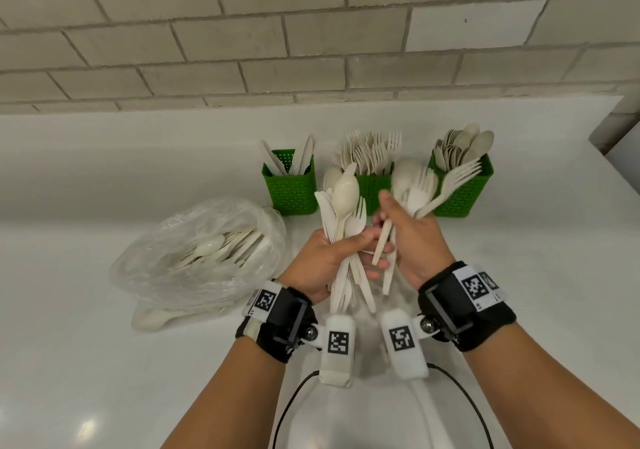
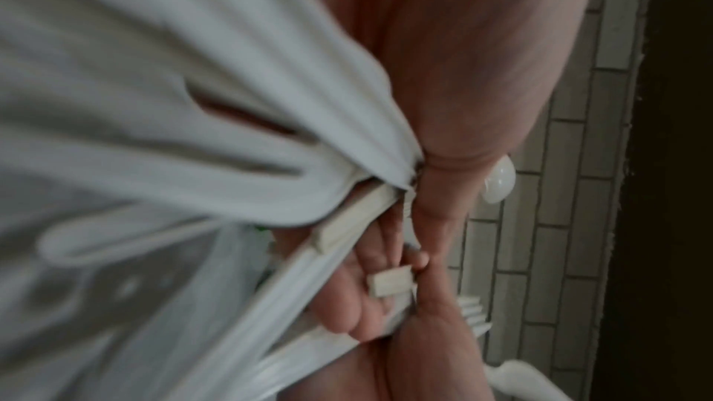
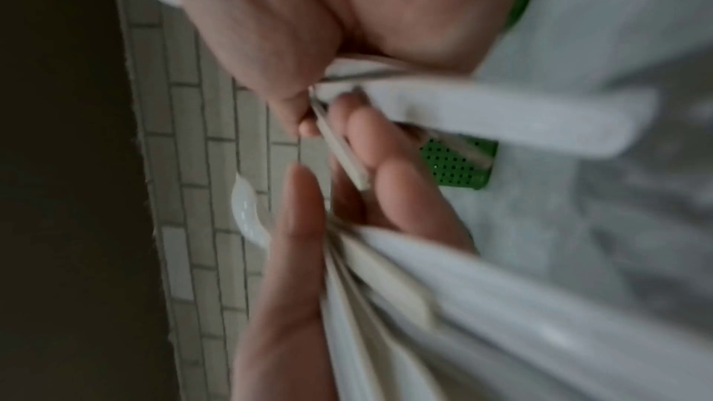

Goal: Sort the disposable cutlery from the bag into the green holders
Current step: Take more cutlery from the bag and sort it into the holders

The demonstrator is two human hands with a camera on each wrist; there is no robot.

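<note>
My left hand (image 1: 325, 258) grips a mixed bundle of cream cutlery (image 1: 343, 206), spoons, forks and knives, heads up. Close beside it, my right hand (image 1: 405, 240) holds a smaller bunch of forks and spoons (image 1: 426, 188). Behind them stand three green holders: the left one (image 1: 291, 192) with a few knives, the middle one (image 1: 372, 188) full of forks, the right one (image 1: 464, 188) with spoons. A clear plastic bag (image 1: 197, 254) with more cutlery lies to the left. The wrist views are blurred, showing handles (image 2: 347, 218) and fingers (image 3: 370, 139) wrapped round them.
The white counter (image 1: 104, 362) runs back to a brick wall (image 1: 311, 32). A spoon (image 1: 152, 317) pokes out under the bag's near edge. Black cables (image 1: 287, 410) hang from the wrist cameras near the front edge.
</note>
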